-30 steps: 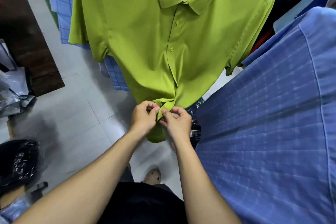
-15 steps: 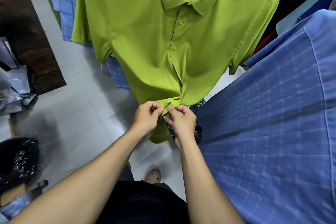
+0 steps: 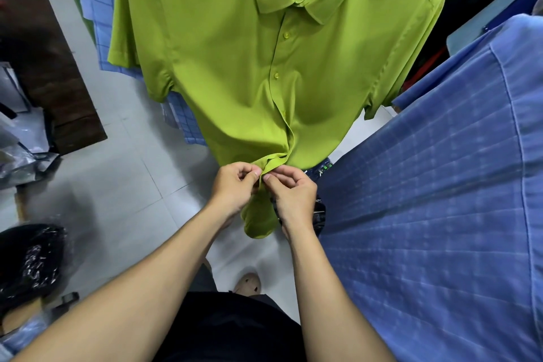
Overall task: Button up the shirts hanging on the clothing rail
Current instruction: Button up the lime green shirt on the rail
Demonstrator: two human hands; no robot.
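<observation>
A lime green short-sleeved shirt [image 3: 235, 67] hangs in front of me, its front placket closed down past two visible green buttons [image 3: 286, 35]. Near the lower hem the placket is bunched and pulled toward me. My left hand [image 3: 235, 188] pinches the left edge of the placket there, thumb against curled fingers. My right hand [image 3: 293, 194] pinches the other edge right beside it, fingertips almost touching the left thumb. The button between them is hidden by my fingers. The shirt's tail hangs below my hands.
A blue checked shirt [image 3: 440, 200] fills the right side, close to my right forearm. More blue checked shirts [image 3: 97, 9] hang behind at upper left. Below lie a pale tiled floor [image 3: 117, 191], a dark wooden board [image 3: 50, 73], plastic bags [image 3: 26, 261] at left, and my foot [image 3: 248, 283].
Both hands stay pinched on the lower placket. They and the shirt have shifted slightly right and down in view, the hem pulled a little tighter.
</observation>
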